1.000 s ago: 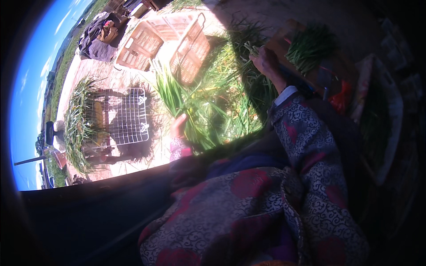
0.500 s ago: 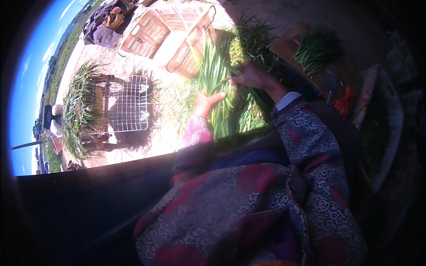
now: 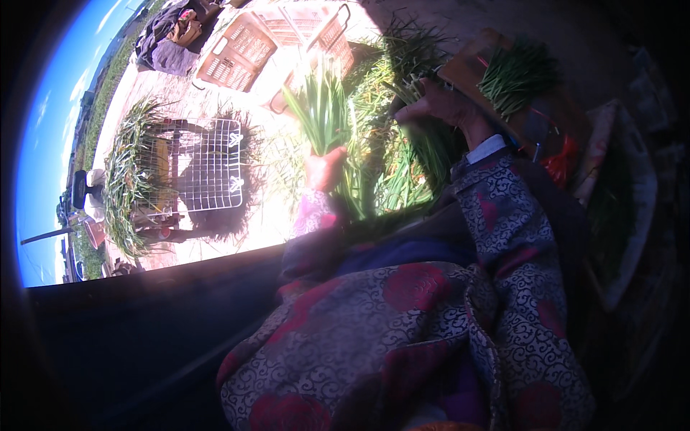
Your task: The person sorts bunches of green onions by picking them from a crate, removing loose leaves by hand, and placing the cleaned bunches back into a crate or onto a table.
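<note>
My left hand (image 3: 325,169) is closed round a bunch of long, flat green leaves (image 3: 320,108), which fan upward in bright sun. To its right, my right hand (image 3: 447,105) grips a second bunch of green leaves (image 3: 430,147). Those leaves hang below the hand in shade, and their stalk ends poke out near the fingertips. The two hands are apart. Between and beneath them lies a heap of loose green and yellowish leaves (image 3: 384,169).
Beyond my hands stand tan plastic crates (image 3: 237,54). At left, a white wire rack (image 3: 215,165) has cut leaves (image 3: 133,179) piled beside it. On the right, a green bundle (image 3: 519,75) lies on a brown board (image 3: 460,68) near red plastic (image 3: 562,161) and a pale-rimmed crate (image 3: 643,187).
My hands have drawn apart. The right moved right and slightly up with some leaves; the left shifted slightly left, still gripping its bunch.
</note>
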Demonstrator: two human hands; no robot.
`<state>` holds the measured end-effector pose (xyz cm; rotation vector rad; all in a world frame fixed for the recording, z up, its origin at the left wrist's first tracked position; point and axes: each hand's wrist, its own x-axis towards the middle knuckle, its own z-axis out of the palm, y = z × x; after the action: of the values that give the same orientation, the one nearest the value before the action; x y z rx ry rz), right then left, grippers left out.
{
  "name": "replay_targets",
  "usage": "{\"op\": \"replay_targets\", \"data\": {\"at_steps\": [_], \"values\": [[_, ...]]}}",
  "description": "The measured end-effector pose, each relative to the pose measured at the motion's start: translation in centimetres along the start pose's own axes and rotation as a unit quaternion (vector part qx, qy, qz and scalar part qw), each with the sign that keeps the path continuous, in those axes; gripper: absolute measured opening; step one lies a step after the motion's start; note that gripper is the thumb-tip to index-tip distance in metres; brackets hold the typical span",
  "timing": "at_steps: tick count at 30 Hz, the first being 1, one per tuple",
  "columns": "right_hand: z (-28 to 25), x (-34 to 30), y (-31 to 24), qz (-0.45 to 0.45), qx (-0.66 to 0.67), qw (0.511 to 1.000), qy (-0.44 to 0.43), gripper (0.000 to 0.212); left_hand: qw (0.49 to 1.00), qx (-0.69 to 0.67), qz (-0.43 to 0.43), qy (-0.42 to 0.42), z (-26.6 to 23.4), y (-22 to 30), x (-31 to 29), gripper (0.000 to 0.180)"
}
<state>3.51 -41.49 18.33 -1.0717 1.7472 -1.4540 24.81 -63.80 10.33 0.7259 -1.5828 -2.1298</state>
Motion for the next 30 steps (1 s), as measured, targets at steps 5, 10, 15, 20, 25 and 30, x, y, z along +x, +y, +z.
{"op": "replay_targets", "data": {"at_steps": [5, 10, 15, 20, 25, 30], "values": [[-0.4, -0.1, -0.9, 0.114, 0.166, 0.978, -0.059, 0.041, 0.999, 0.01, -0.006, 0.047, -3.9, -1.5, 0.3, 0.041], [0.9, 2.3, 10.9, 0.191, -0.328, 0.92, -0.101, 0.033, 1.0, -0.019, -0.009, 0.006, -1.1, -0.3, 0.0, 0.043], [6.0, 1.8, 3.4, 0.118, 0.083, 0.989, 0.037, 0.035, 1.0, -0.011, -0.01, -0.019, 0.3, 0.6, -1.7, 0.051], [6.7, 1.7, 4.1, 0.098, 0.042, 0.992, -0.065, 0.025, 0.999, -0.004, -0.006, -0.046, 1.1, 0.7, -1.5, 0.05], [6.0, 1.0, 1.9, 0.067, 0.016, 0.993, -0.091, 0.023, 0.994, -0.068, -0.012, -0.08, -0.6, 0.8, -1.3, 0.055], [0.9, -0.1, -0.5, 0.128, 0.381, 0.912, -0.083, 0.028, 0.999, -0.011, -0.017, -0.046, -2.6, 0.2, -1.6, 0.047]]}}
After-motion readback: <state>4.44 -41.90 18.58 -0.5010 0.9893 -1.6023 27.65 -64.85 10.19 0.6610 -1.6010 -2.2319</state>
